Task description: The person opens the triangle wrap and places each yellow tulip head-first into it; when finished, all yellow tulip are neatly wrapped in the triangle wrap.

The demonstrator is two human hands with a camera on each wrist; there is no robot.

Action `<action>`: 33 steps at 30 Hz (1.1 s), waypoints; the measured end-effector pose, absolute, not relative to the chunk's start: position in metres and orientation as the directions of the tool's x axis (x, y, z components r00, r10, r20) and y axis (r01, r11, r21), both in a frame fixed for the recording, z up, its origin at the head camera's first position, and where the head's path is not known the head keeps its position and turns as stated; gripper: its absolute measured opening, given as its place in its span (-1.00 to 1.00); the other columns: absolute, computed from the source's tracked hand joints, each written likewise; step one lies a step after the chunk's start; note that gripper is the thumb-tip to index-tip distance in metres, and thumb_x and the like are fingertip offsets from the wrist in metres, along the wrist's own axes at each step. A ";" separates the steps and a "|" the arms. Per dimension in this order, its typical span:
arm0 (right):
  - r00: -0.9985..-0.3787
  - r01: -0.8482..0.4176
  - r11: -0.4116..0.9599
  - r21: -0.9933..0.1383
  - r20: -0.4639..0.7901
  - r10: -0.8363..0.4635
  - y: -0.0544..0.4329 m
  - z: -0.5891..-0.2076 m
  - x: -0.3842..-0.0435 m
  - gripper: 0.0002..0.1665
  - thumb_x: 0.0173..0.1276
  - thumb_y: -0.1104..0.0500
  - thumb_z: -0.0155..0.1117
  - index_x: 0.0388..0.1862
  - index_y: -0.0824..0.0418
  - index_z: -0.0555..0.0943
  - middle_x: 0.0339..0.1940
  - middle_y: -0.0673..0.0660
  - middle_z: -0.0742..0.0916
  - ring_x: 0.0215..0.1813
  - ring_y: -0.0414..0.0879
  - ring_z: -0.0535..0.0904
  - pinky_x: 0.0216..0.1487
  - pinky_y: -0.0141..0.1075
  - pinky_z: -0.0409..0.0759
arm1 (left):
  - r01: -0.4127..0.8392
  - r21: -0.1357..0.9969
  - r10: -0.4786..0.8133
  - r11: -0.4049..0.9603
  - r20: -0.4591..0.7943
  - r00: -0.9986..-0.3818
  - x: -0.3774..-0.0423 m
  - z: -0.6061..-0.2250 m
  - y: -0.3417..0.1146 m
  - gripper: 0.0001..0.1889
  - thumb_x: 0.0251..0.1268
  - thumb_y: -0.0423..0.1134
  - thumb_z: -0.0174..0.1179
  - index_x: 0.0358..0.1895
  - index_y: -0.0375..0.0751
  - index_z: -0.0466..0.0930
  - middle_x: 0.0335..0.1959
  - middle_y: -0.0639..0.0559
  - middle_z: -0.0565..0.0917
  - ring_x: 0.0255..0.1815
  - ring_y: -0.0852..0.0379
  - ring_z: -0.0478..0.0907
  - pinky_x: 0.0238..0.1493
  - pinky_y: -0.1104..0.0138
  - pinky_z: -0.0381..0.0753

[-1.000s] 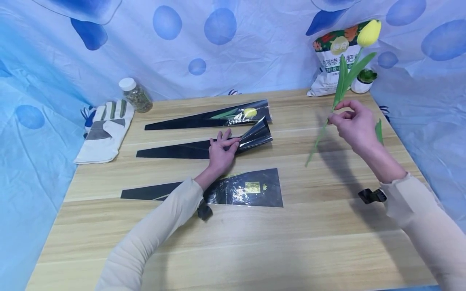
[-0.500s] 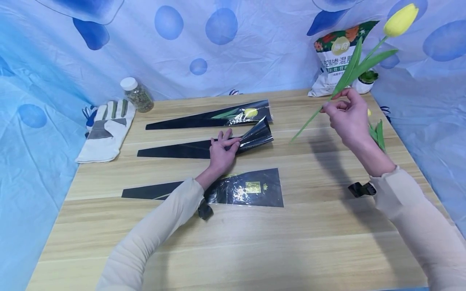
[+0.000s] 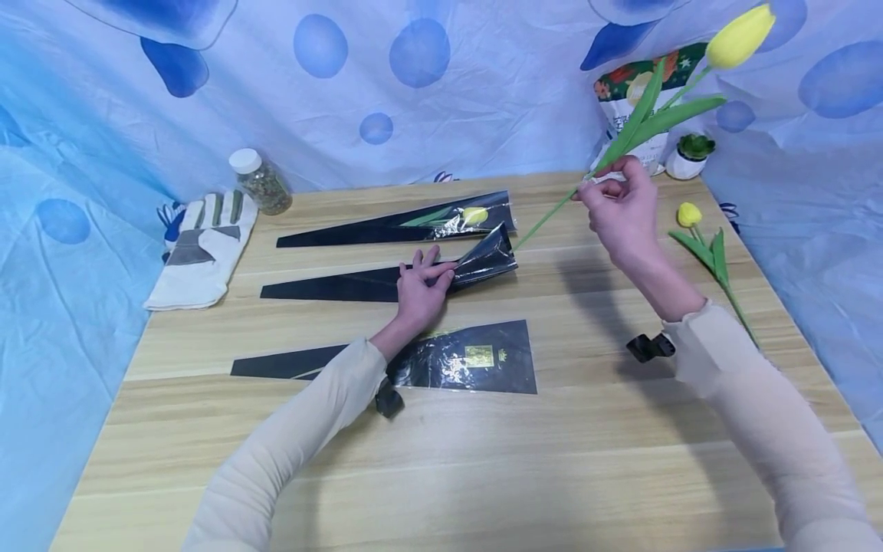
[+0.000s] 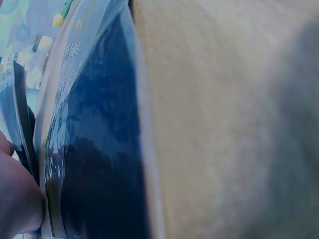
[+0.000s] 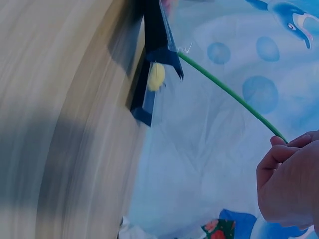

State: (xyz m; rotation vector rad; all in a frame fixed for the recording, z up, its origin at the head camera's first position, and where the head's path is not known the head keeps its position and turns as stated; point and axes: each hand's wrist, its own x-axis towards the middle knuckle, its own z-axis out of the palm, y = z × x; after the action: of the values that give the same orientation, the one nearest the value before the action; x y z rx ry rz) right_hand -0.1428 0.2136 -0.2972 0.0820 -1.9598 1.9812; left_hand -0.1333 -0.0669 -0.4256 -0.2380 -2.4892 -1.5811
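My right hand [image 3: 621,207] pinches the green stem of a yellow artificial tulip [image 3: 740,38], bloom up and to the right. The stem's [image 5: 229,92] lower end is at the mouth of the middle black flower sleeve [image 3: 486,257], overlapping its rim in the right wrist view. My left hand [image 3: 422,295] lies across this sleeve and pinches its upper film between thumb and forefinger, so the wide end stands open. In the left wrist view a finger [image 4: 20,194] shows beside the raised black film [image 4: 24,114]. The sleeve's inside is hidden.
Behind lies a sleeve [image 3: 345,230] holding a yellow tulip; a flat sleeve [image 3: 483,360] with gold print lies in front. Another tulip [image 3: 717,264] rests at right. Around the back stand a glove [image 3: 200,253], jar [image 3: 262,184], fertilizer bag [image 3: 621,107] and small potted plant [image 3: 690,157].
My right hand has moved left with the tulip, bringing the stem's end to the sleeve's mouth and tilting the tulip. The tulip at right has come into view. My left hand stays put.
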 end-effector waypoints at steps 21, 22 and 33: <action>-0.970 -0.206 -0.020 -0.978 0.201 0.137 0.174 -0.329 -0.149 -0.79 0.37 0.43 0.22 -0.21 0.17 0.45 -0.50 0.04 0.76 -0.73 -0.28 0.38 -0.71 -0.50 0.29 | 0.248 0.890 0.017 0.382 0.261 -0.965 -0.132 -0.426 -0.066 -0.83 0.27 -0.46 0.30 -0.11 -0.31 0.77 0.31 -0.20 0.50 0.51 -0.29 0.12 0.51 -0.11 -0.38; -0.970 -0.205 -0.015 -0.979 0.201 0.135 0.172 -0.331 -0.149 -0.80 0.37 0.43 0.22 -0.20 0.18 0.45 -0.50 0.03 0.76 -0.73 -0.28 0.37 -0.71 -0.50 0.28 | 0.243 0.893 0.016 0.379 0.256 -0.967 -0.133 -0.426 -0.066 -0.83 0.27 -0.45 0.30 -0.11 -0.30 0.78 0.31 -0.19 0.50 0.52 -0.28 0.12 0.51 -0.10 -0.39; -0.963 -0.236 0.002 -0.972 0.234 0.134 0.160 -0.347 -0.148 -0.81 0.36 0.47 0.22 -0.20 0.26 0.44 -0.55 -0.09 0.74 -0.75 -0.29 0.36 -0.72 -0.50 0.24 | 0.230 0.905 -0.001 0.359 0.246 -0.969 -0.132 -0.424 -0.064 -0.83 0.28 -0.46 0.30 -0.10 -0.32 0.77 0.31 -0.18 0.50 0.53 -0.23 0.12 0.51 -0.09 -0.39</action>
State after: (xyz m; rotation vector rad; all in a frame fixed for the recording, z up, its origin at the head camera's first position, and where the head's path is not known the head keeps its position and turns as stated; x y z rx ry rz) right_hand -0.1480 0.1602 -0.3475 0.1065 -2.0203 2.0480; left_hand -0.1325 -0.0643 -0.4242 -0.2060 -2.4137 -1.6587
